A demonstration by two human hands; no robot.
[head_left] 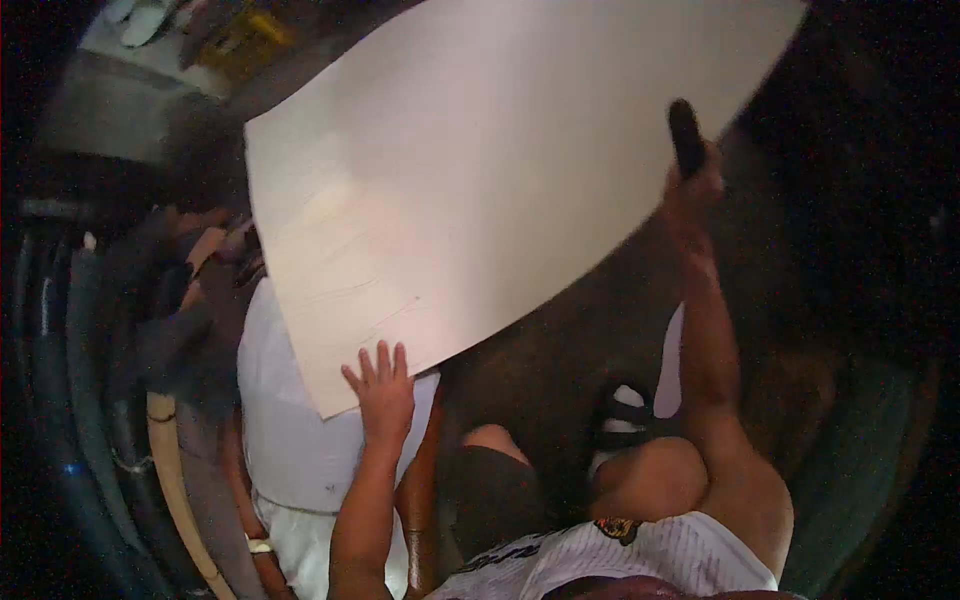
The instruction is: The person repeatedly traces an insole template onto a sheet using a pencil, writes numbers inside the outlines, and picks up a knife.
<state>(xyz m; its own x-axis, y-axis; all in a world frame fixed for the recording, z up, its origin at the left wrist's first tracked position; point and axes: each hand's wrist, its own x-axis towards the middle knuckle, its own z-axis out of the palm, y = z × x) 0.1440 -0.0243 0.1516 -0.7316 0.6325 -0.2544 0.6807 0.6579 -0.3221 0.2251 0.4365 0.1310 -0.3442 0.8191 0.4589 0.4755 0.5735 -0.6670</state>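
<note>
A large off-white sheet with a few creases stretches across the upper middle of the view. My left hand lies on its near corner, fingers spread, nothing held. At the sheet's right edge, my right hand is closed around a dark oblong object, whose rounded end sticks up past the fist. Dim light hides what kind of object it is. Below the sheet's near corner is a rounded white form, partly covered; what it is I cannot tell.
Several dark rolls or folds of material and a curved tan strip stand at the left. A greenish surface is at the right. A pale sole-shaped piece shows near a sandalled foot. A yellow object is at the upper left.
</note>
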